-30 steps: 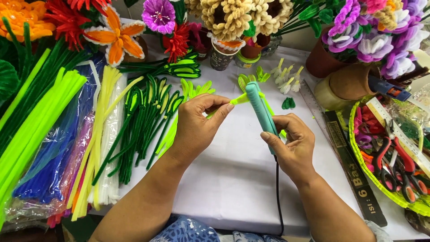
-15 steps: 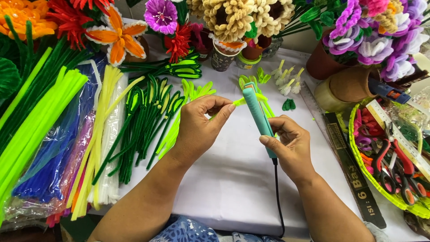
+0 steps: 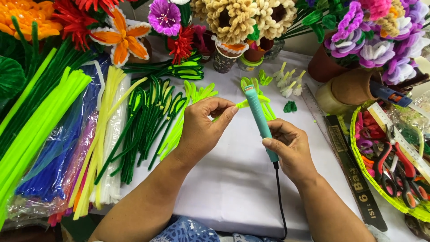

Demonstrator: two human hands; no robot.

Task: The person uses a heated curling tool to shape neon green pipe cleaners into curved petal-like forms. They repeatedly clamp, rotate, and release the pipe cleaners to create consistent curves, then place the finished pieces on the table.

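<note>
The slim teal heating tool (image 3: 260, 123) stands tilted between the two hands, its corded end low in the right hand (image 3: 291, 150) and its tip up against a lime-green pipe-cleaner leaf (image 3: 244, 104). The right fingers (image 3: 273, 143) are curled shut round the lower handle, and a black cord (image 3: 280, 201) drops from them toward the near edge of the desk (image 3: 233, 179). The left hand (image 3: 204, 130) pinches the leaf between thumb and forefinger, closed on it just left of the tool's tip.

As a judgement, the work is partway along. Several finished lime loops (image 3: 197, 94) lie just beyond the left fingers, and dark green leaf stems (image 3: 152, 116) lie in a row farther left of them. The piece in hand looks not yet shaped or sealed.

Well left of the left fingers lie bundles of straight pipe cleaners (image 3: 58, 134) in green, yellow, blue and white. Beyond both hands stand pipe-cleaner flowers (image 3: 233, 20) in pots. Right of the right fingers lie a dark ruler (image 3: 354, 179) and a green-rimmed basket (image 3: 358, 148) of pliers.
</note>
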